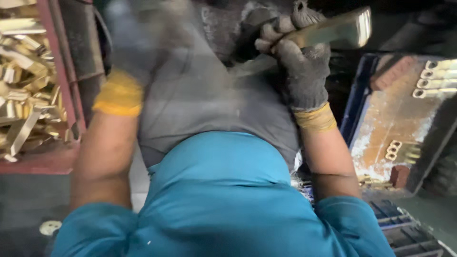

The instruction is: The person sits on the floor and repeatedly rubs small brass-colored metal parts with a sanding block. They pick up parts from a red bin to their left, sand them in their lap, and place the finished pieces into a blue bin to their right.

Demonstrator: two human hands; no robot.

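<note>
My right hand [297, 57], in a grey knit glove with a yellow cuff, is closed around a flat brass-coloured metal piece [340, 29] that sticks out to the upper right. My left hand [138, 45], gloved the same way, is raised at the upper left and badly blurred; whether it holds anything cannot be told. Both forearms reach forward over my grey-trousered lap and blue shirt [219, 190]. A dark machine part lies just behind the right hand.
A red bin [57, 71] full of brass strips [21, 85] stands at the left. At the right, a blue-edged rusty tray [390, 119] carries several brass pieces with ring ends [435, 78]. A blue crate [404, 228] sits at the lower right.
</note>
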